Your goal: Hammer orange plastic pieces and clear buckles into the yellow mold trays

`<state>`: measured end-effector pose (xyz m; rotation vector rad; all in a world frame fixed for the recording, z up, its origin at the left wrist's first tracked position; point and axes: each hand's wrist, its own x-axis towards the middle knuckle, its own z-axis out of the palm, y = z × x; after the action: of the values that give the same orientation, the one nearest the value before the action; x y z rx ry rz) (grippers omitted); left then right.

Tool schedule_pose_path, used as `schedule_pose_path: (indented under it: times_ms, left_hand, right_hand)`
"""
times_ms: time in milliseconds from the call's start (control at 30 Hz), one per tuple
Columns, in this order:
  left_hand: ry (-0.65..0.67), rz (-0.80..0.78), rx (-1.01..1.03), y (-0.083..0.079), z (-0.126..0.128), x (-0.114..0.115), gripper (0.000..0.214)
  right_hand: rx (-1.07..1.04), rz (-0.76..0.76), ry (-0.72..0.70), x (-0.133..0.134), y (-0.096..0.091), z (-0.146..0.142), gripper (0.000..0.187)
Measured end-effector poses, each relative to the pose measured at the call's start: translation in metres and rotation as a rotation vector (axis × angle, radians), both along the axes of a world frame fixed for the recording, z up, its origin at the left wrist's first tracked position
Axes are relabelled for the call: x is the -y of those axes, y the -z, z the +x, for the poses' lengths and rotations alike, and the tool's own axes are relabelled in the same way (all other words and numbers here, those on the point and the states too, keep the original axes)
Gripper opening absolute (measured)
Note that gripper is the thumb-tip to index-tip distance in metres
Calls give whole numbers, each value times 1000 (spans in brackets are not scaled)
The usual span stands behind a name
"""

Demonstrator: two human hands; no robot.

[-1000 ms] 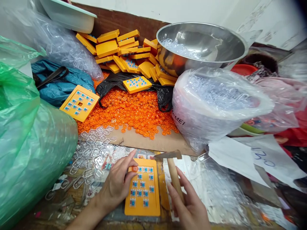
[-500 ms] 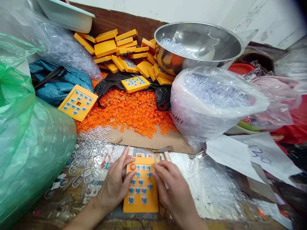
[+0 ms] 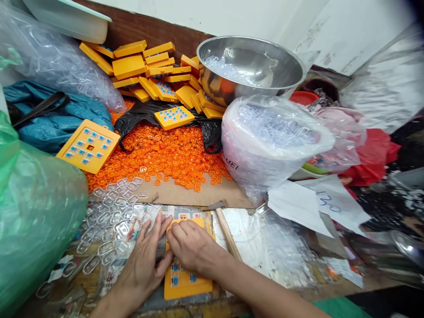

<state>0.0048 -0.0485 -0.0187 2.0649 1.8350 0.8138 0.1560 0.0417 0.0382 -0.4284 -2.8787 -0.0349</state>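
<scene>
A yellow plastic panel with small blue inserts lies flat on the bench right in front of me. My left hand rests flat along its left edge, fingers stretched out and thumb against the panel. My right hand covers the panel's upper half with its fingers curled. Its fingertips press at the top left corner, and what is under them is hidden. A small hammer with a wooden handle lies just right of the panel, and neither hand is on it.
Loose clear plastic caps lie to the left and a heap of orange caps lies behind. Further back are stacked yellow panels, a steel bowl and a bag of clear parts. A green bag fills the left side.
My right hand let go of the hammer, which now lies on the bench, and moved left onto the panel's top. The view has swung to the right.
</scene>
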Motion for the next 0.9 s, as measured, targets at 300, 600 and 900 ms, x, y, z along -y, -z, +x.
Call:
schedule_pose_path:
  times_ms: [300,600,900]
  left_hand:
    - [-22,53,-14,0,1,-2,85]
    - [-116,288,193,-29,7,-8,33]
    - [-34,321,346,-65,27,-31,26]
  right_hand:
    - [-93,-83,-81,-16,1,0,26]
    - [-537,-588,337,-7,-20,13,23]
    - [-750,-832,486,22,-37,35,17]
